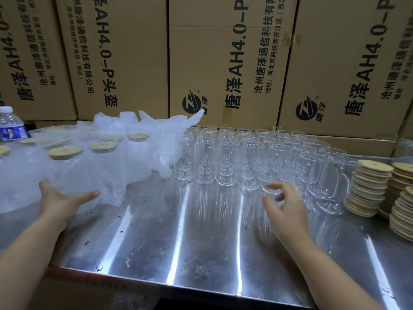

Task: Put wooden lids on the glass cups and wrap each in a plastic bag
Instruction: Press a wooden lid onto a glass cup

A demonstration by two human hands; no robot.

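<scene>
Steel table (201, 242), cardboard boxes (134, 63) stacked behind, I see glass cups (225, 162) in rows centre, bagged lidded cups (67, 171) left, wooden lids (368, 186) stacked right, left hand (58, 200) flat against the bagged ones, right hand (288, 206) curled at front glass cups, grip unclear

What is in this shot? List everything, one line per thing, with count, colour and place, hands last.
glass cups: dozens, exact count unclear; clear; rows across the table's middle and right.
bagged cups: several; whitish plastic over them, tan lids on; table's left.
loose plastic bags: a heap; translucent white; at the back, between the bagged cups and the glass cups.
wooden lids: at least three stacks; pale tan; table's right edge.
water bottle: one; clear, blue label; far left.
cardboard boxes: at least four; brown, black print; stacked behind the table.
table: one; shiny steel.
left hand: open, against the bagged cups' plastic.
right hand: fingers curled at a front-row cup; grip unclear.
</scene>
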